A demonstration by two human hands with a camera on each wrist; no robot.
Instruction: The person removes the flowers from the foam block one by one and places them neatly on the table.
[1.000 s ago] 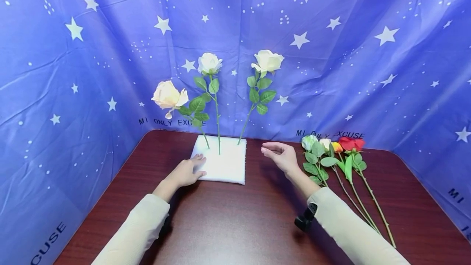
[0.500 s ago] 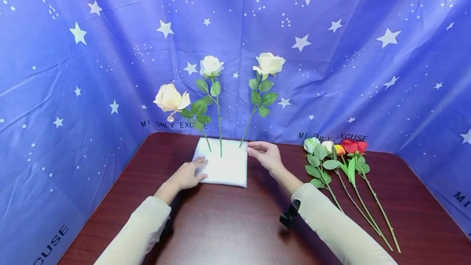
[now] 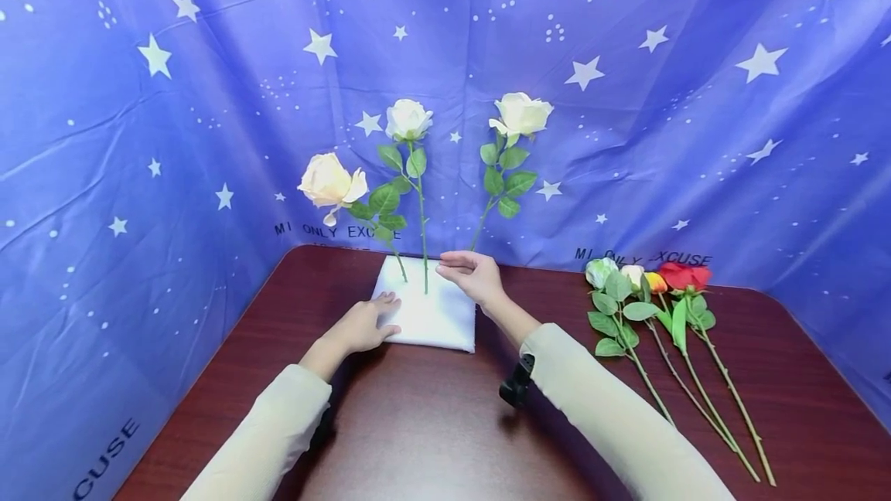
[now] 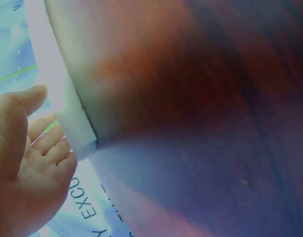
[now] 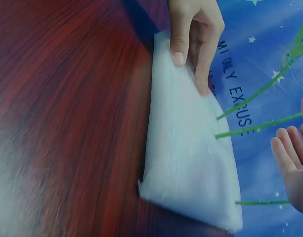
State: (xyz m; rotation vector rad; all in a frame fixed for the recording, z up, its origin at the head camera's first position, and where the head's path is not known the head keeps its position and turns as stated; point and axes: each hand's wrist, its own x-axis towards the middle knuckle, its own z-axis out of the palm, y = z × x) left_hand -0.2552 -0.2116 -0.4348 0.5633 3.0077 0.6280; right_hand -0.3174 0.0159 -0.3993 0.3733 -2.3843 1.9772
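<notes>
A white foam block [image 3: 433, 322] lies on the table with three roses standing in it. A peach rose [image 3: 326, 179] leans left, a white rose [image 3: 408, 119] stands nearly upright in the middle, and a cream rose [image 3: 522, 114] leans right. My left hand [image 3: 361, 325] rests on the block's left edge, its fingers on top. My right hand [image 3: 478, 278] is above the block, just right of the middle stem, and hides the foot of the cream rose's stem. In the right wrist view, the right hand's fingers [image 5: 289, 148] are loosely bent, with no stem clearly gripped.
On the right of the dark red table [image 3: 404, 439] lie several loose flowers: a pale green-white one [image 3: 600, 273], a small cream one [image 3: 632, 277], an orange tulip [image 3: 656, 282] and a red rose [image 3: 685, 276]. A blue star-patterned curtain [image 3: 445, 45] hangs behind.
My right hand has moved left, from beside the block to above it near the middle stem. The left hand has kept its place on the block. The view has shifted slightly.
</notes>
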